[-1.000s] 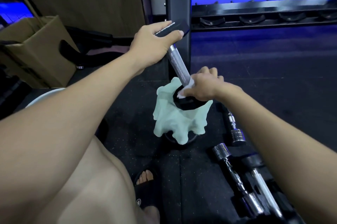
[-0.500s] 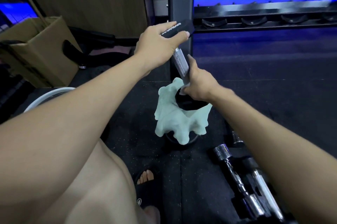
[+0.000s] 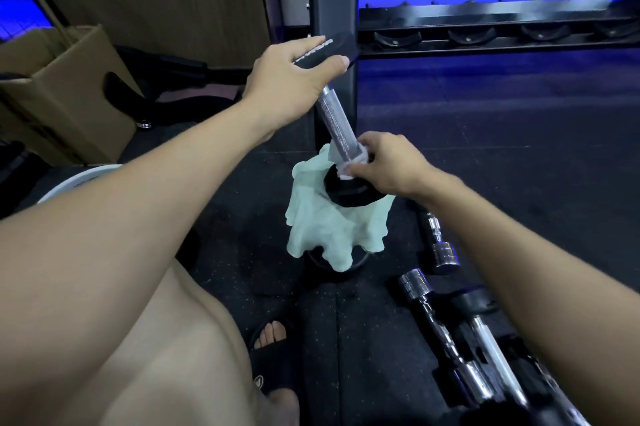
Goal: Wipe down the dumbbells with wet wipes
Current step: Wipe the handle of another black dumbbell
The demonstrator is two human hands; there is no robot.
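Dumbbell [image 3: 337,120] stands tilted on end atop a pale green cloth [image 3: 332,228] on the floor, steadied because the left hand [image 3: 291,82] grips its upper black head while the right hand [image 3: 388,164] pinches a white wet wipe [image 3: 349,167] round the handle's base to scrub there.

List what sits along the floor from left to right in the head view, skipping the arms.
Cardboard box → white bucket rim → black sandal → green cloth under the upright dumbbell → chrome dumbbells lying on the floor.
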